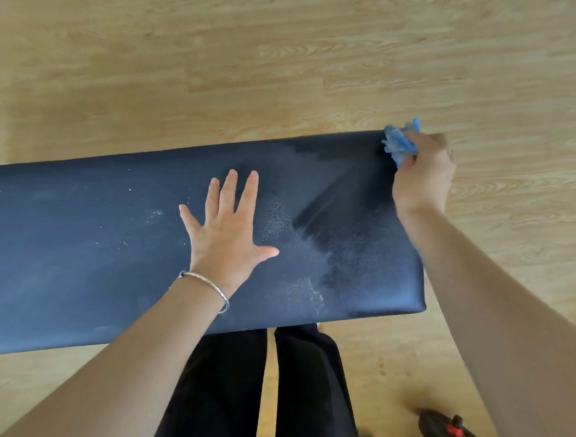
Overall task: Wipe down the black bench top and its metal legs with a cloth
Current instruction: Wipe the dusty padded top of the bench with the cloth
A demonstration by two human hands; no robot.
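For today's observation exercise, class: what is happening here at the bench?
A person is wiping a black bench top with a blue cloth. The right hand grips the cloth at the far right corner, while the left hand rests flat on the middle of the top. A darker wiped streak shows near that corner; pale dust speckles the rest.

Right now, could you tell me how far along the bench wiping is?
Early on. Done: a darker, cleaner streak on the bench top near its right end. In hand: the right hand grips the blue cloth at the far right corner, while the left hand rests flat on the top. Left: the white dust mid-bench, the dull left stretch, and the legs, which are out of view.
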